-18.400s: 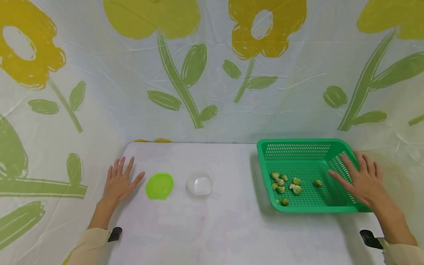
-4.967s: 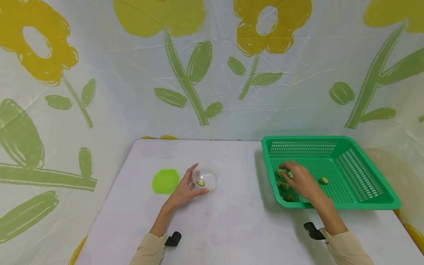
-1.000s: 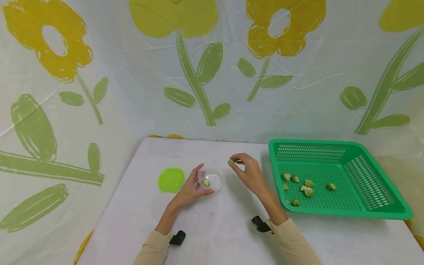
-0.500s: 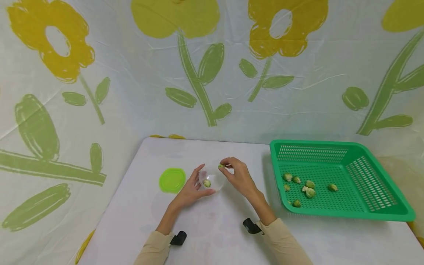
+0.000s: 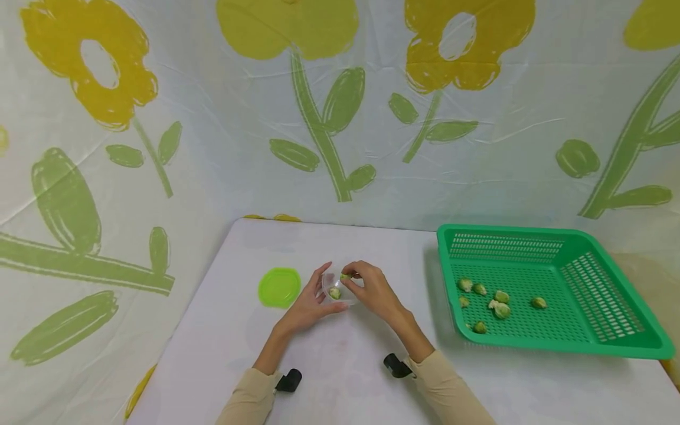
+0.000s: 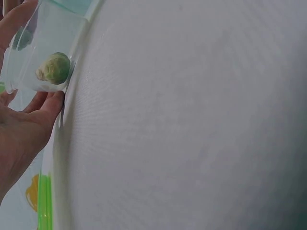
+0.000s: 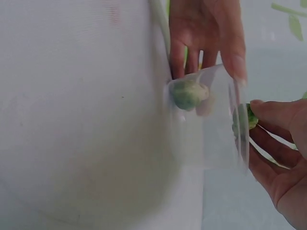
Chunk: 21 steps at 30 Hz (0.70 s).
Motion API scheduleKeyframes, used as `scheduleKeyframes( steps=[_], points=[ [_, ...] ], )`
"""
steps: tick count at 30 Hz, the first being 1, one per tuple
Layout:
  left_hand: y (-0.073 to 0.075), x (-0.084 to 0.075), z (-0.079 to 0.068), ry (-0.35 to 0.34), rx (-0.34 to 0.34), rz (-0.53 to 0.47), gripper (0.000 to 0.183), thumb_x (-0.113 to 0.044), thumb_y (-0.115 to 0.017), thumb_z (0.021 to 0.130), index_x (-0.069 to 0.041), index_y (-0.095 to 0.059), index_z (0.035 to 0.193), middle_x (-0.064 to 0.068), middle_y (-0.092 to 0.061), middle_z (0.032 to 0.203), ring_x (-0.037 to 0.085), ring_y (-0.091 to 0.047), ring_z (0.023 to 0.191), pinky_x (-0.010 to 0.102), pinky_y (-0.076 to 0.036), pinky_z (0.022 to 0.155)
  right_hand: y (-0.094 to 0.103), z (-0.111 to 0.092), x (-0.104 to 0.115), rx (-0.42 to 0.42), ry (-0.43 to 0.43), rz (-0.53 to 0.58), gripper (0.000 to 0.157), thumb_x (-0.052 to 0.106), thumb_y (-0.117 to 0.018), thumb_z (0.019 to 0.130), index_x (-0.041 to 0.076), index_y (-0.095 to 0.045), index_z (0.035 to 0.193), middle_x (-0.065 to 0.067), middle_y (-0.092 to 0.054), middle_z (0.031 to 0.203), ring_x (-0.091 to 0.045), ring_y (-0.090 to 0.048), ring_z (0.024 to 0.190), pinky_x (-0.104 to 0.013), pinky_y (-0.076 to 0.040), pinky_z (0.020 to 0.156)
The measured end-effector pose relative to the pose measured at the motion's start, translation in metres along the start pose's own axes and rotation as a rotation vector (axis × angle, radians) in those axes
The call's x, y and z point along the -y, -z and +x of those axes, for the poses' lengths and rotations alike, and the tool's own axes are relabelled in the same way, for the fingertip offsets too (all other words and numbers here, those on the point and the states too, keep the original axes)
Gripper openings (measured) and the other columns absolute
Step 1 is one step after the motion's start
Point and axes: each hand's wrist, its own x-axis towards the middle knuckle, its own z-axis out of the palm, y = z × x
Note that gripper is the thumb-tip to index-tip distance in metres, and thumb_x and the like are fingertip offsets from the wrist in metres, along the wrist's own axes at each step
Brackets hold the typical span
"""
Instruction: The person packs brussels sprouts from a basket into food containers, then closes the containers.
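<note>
My left hand (image 5: 305, 307) holds a clear plastic container (image 7: 216, 143) on the white table, thumb and fingers spread round its near and left sides. One Brussels sprout (image 6: 56, 68) lies at the bottom of the container. Between thumb and fingertips, my right hand (image 5: 376, 292) pinches a second Brussels sprout (image 7: 252, 116). In the right wrist view that sprout is right at the container's rim, partly seen through the clear wall. A bright green lid (image 5: 279, 287) lies flat just left of the left hand.
A green slotted basket (image 5: 536, 342) stands on the right of the table (image 5: 340, 378). Several Brussels sprouts (image 5: 502, 310) lie in it, mostly toward its left side. A flower-printed cloth (image 5: 223, 177) hangs behind and to the left of the table.
My right hand has carried a sprout from the basket leftward and down to the container's rim. Since the earliest frame, my left hand has taken hold of the container, and one sprout is inside.
</note>
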Motion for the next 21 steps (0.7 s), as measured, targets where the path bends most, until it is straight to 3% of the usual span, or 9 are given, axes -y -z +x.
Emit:
scheduleKeyframes(
  steps=[11, 21],
  points=[
    [0.000, 0.001, 0.000, -0.004, 0.008, -0.006, 0.107, -0.024, -0.087, 0.086, -0.022, -0.016, 0.166, 0.014, -0.017, 0.168, 0.025, -0.021, 0.155, 0.043, -0.029, 0.122, -0.011, 0.002, 0.000, 0.076, -0.043, -0.053, 0.016, 0.000, -0.075, 0.093, -0.006, -0.071, 0.107, -0.013, -0.070, 0.104, -0.027, -0.068, 0.099, -0.043, -0.059, 0.087],
    [0.000, 0.001, 0.000, -0.008, -0.004, 0.026, 0.105, -0.024, -0.086, 0.087, -0.022, -0.017, 0.165, 0.013, -0.010, 0.170, 0.031, -0.012, 0.156, 0.048, -0.028, 0.123, -0.021, 0.007, -0.002, 0.099, -0.052, -0.209, 0.016, 0.002, -0.078, 0.090, -0.001, -0.071, 0.105, -0.008, -0.067, 0.095, -0.022, -0.063, 0.081, -0.031, -0.054, 0.066]
  ],
)
